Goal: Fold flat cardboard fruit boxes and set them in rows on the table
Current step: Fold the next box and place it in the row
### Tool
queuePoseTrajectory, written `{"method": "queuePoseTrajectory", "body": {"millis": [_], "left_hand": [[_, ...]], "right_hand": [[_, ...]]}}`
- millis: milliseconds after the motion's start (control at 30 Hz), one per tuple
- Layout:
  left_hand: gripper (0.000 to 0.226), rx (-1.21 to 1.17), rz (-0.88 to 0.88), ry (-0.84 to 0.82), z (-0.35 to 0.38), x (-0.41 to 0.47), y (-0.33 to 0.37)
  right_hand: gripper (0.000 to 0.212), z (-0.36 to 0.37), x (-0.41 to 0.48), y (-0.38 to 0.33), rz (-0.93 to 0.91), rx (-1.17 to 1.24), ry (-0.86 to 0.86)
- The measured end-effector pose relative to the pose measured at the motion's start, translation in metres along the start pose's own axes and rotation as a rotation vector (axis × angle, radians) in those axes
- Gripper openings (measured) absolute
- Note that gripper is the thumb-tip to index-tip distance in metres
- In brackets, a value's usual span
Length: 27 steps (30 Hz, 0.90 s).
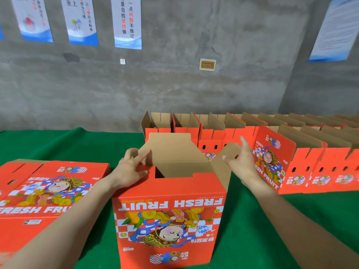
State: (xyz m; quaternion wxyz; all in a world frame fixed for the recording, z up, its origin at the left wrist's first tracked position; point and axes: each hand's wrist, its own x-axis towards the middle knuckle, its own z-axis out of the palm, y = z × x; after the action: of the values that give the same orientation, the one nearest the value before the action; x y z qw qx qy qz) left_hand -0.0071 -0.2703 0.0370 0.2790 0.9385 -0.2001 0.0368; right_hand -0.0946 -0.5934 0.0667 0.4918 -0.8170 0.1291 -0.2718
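"fresh fruit" on the upside-down box (169,220) and flat stack (48,191); chinese wall posters (127,22)

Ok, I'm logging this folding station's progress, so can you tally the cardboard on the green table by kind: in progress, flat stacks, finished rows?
Box being folded: 1
Stack of flat boxes: 1
Rows of folded boxes: 2, the back row and the front row, both running out of view on the right
Total: 4
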Motion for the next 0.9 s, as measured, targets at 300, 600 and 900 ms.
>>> {"method": "queuePoseTrajectory", "body": {"millis": [300,600,900], "left_hand": [[0.061,-0.099,-0.021,0.000,-0.002,-0.001,-0.006],[0.092,-0.156,0.196,0.190,0.000,-0.015,0.002],[0.044,-0.122,-0.022,-0.093,-0.008,-0.011,0.002]], "right_hand": [[0.015,0.037,-0.025,-0.014,-0.520,-0.453,-0.510],[0.025,0.041,-0.031,-0.002,-0.320,-0.249,-0.298],[0.048,0.048,-0.013,-0.016,-0.040,-0.333,-0.562]]}}
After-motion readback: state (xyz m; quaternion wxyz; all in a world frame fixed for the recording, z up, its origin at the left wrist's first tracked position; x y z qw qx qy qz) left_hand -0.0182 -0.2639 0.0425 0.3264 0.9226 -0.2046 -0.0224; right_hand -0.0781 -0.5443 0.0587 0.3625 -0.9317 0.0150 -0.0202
